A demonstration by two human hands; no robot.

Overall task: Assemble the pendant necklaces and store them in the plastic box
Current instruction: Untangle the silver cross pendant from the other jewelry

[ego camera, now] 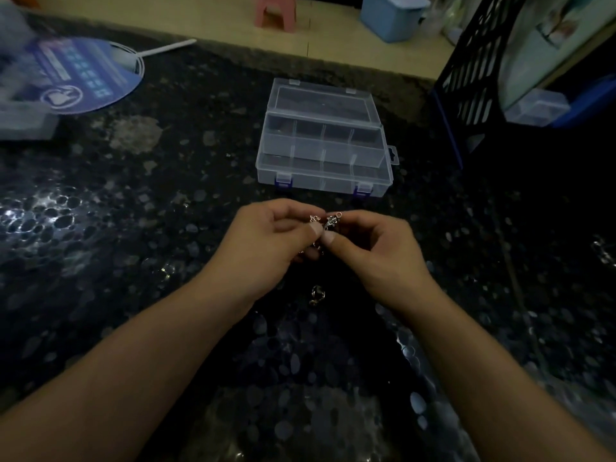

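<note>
Both hands pinch small silver necklace parts over the worktop's middle: left hand (266,238) holds the chain (315,219), right hand (376,248) the pendant (333,221). Light, limp and slippery, these are best gripped at the rings. The open plastic box (321,141) waits just beyond.

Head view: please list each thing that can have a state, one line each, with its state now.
Plastic box: open, lid tilted back, visible compartments look empty.
Left hand: pinches small silver necklace parts.
Right hand: pinches the same parts.
Small metal piece: lies on the dark table, untouched.
Round fan: lies flat on the table.
</note>
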